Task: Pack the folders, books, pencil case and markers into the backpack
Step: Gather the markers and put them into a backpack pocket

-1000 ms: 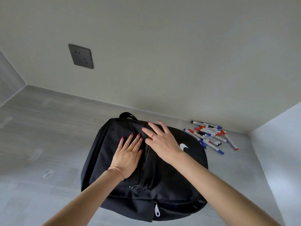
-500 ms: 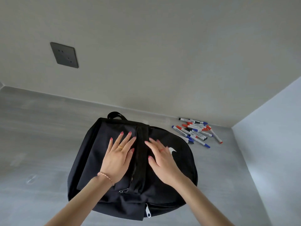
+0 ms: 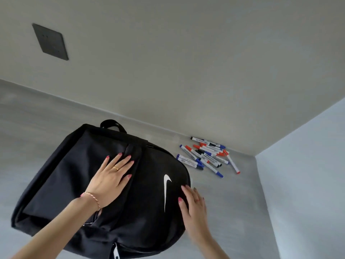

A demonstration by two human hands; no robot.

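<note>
Fingers [image 3: 119, 161] of the left hand [image 3: 108, 182] lie spread and flat, gripping nothing, pressed on the black backpack [image 3: 78, 176] beside its zip strip [image 3: 130, 152]. At the bag's right edge the right hand [image 3: 194, 208] rests with fingers loosely extended, open, touching the fabric by the white logo [image 3: 166, 187]; whether it has hold of anything beneath cannot be told.

From the single head view, the backpack lies flat on the grey counter [image 3: 37, 131], its carry handle [image 3: 112, 123] towards the back wall and its long axis running from that handle down towards the person at the near edge, slightly skewed to the left. A zip pull [image 3: 116, 253] hangs at its near end. The markers [image 3: 207, 156] sit in a loose heap in the counter's back right corner, near the bag but apart from it, most lying slantwise. No folders, books or pencil case show.

The pack looks shut, so the markers could stay stranded outside. A sideways shove of the bag might sweep the heap and send the round pens rolling along the wall. A dark wall plate [image 3: 50, 42] is mounted above.
</note>
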